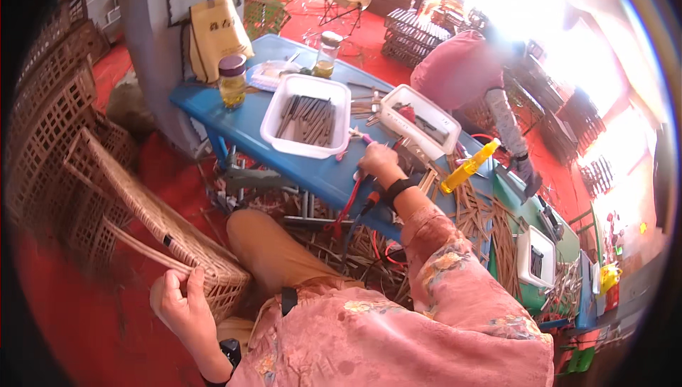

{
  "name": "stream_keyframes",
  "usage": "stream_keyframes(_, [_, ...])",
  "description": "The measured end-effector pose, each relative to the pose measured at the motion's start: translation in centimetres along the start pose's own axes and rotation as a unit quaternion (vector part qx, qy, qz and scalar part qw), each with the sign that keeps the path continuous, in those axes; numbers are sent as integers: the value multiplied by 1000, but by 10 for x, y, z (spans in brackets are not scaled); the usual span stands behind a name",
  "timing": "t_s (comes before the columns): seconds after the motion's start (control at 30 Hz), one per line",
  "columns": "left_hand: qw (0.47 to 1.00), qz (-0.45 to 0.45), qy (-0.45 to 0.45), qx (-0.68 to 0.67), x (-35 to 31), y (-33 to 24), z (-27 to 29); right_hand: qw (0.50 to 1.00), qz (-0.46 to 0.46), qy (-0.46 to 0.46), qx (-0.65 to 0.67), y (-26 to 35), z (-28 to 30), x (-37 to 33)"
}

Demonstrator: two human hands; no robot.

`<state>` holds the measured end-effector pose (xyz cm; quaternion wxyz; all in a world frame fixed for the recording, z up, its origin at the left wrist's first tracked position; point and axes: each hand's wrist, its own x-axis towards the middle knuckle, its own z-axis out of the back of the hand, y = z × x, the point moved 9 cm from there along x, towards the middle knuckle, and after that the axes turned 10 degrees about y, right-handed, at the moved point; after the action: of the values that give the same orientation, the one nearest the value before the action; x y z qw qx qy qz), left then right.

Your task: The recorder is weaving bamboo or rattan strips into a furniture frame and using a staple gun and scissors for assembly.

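Observation:
At the lower left, my left hand [177, 305] is closed, thumb and finger pinching near the end of a pale rattan strip [138, 247]. The strip runs beside a brown woven basket [153, 224], which lies tilted by my knee. Over the blue table [284, 167], my right hand [381, 162] has its fingers curled down. What they hold, if anything, is hidden. A small purple-handled thing [364, 137] lies just beyond its fingertips. Under that hand hangs a red cord [349, 199], and an orange-and-black tool [370, 203] is by the wrist.
A white tub [305, 147] of dark sticks, a white tray [420, 147] of tools, lidded jars [232, 82] and a yellow tube [469, 167] stand on the table. Loose wooden strips [472, 209] cover its right part. Another person [462, 67] bends beyond. Stacked baskets [53, 145] rise at left.

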<state>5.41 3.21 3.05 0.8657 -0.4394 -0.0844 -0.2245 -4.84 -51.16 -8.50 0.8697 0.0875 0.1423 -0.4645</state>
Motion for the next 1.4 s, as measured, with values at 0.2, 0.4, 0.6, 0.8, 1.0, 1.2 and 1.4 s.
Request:
stream_keyframes(0.2, [1000,9,25,-14,2,1,-5,983,23,-168,67,-17,42,3])
stream_keyframes(0.4, [1000,-24,9,8,5,-8,-6,995,45,-86,-5,-25,23,57])
stream_keyframes(0.6, [998,42,41,-24,-3,0,-5,992,60,-107,-24,-22,14,50])
stream_keyframes(0.8, [999,33,21,-5,-4,1,-1,956,137,-250,70,-53,35,58])
stream_keyframes(1.0, [986,93,63,-125,6,0,-11,863,221,-231,391,-62,107,-45])
stream_keyframes(1.2, [980,112,79,-146,9,3,-8,742,318,-70,586,6,96,-188])
stream_keyframes(1.4, [987,92,90,-101,8,2,-9,666,388,200,605,92,40,-253])
